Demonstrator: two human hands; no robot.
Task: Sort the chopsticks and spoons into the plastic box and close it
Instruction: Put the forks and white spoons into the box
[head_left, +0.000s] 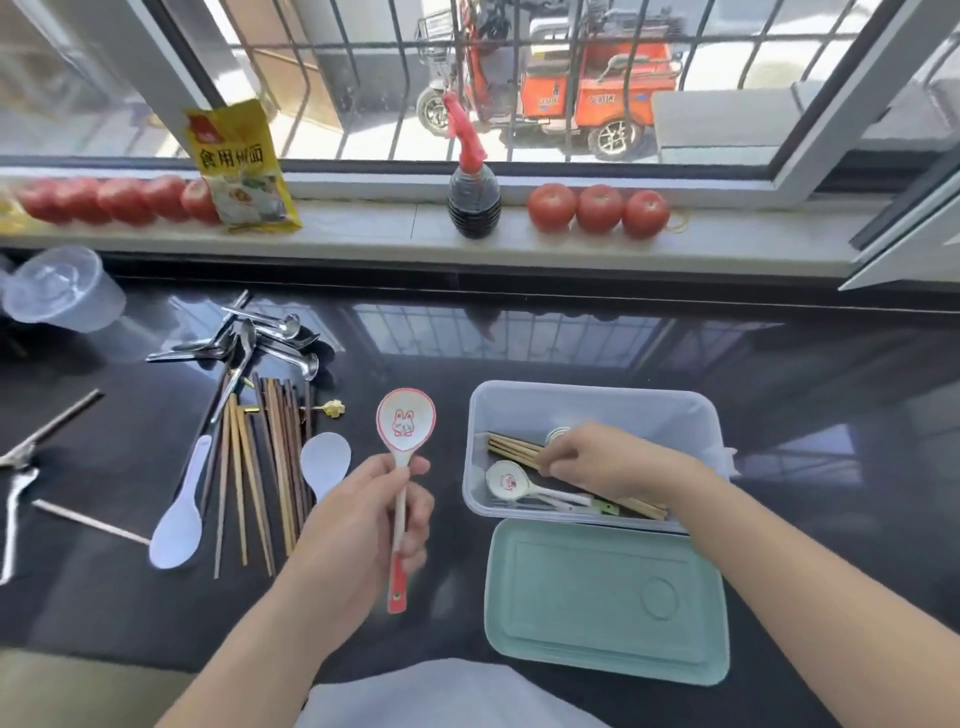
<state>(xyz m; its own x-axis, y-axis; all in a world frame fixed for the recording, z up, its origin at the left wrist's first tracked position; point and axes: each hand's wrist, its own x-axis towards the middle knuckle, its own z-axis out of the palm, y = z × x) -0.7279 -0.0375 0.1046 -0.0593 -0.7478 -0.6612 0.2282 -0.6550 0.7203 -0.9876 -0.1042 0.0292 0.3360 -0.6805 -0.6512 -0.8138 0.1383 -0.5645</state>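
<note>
Left hand (363, 514) grips white ceramic spoon with red rabbit print (404, 441) by handle, bowl up, above black glossy counter (519, 343), left of clear plastic box (597, 405). Right hand (597, 460) inside box, fingers curled on pale wooden chopsticks (514, 449). Mint-green lid (602, 597) lies at counter's near edge, touching box. Loose brown chopsticks (270, 467) and steel spoons (260, 338) toward left edge.

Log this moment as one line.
left hand: holds rabbit spoon | right hand: on chopsticks in plastic box | lid: off
</note>
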